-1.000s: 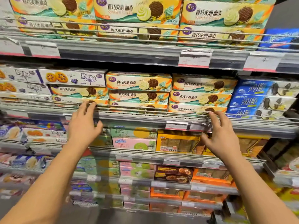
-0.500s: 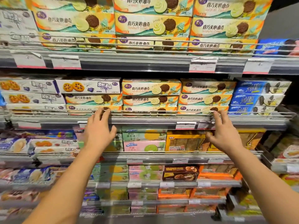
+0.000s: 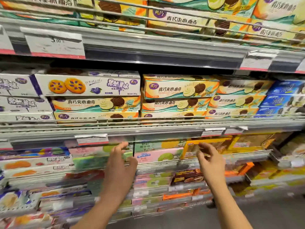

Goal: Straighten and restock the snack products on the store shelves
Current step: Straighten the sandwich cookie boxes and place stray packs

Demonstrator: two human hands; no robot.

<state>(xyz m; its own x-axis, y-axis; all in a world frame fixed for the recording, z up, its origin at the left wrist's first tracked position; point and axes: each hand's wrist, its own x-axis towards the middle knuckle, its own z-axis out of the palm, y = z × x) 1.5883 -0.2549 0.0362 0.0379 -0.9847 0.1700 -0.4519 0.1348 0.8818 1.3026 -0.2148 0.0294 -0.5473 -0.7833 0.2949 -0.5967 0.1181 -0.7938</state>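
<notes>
Both hands are raised in front of the shelf below the biscuit row. The left hand [image 3: 121, 160] is open, fingers loosely curled, and grips nothing. The right hand [image 3: 210, 160] is likewise open with spread fingers and holds nothing. Motion blur hides whether any fingertip touches the packs behind them.

The stock in question is the pink boxes [image 3: 156, 155] lying flat between the two hands, with an orange box [image 3: 192, 147] just beside them to the right. Above, behind the wire rail [image 3: 148, 120], the cream sandwich boxes [image 3: 179, 89] lie in stacks of three. A blueberry box [image 3: 87, 85] tops the neighbouring stack and looks misplaced.

Handling, as a judgement: these are thin cardboard cartons, light and fairly stiff, with fragile biscuits inside. The printed faces are probably smooth and may slip under a one-finger push. Take each carton by its two short ends, or pinch the long front edge with thumb above and fingers below. Avoid pressing the broad face, which may crush.
</notes>
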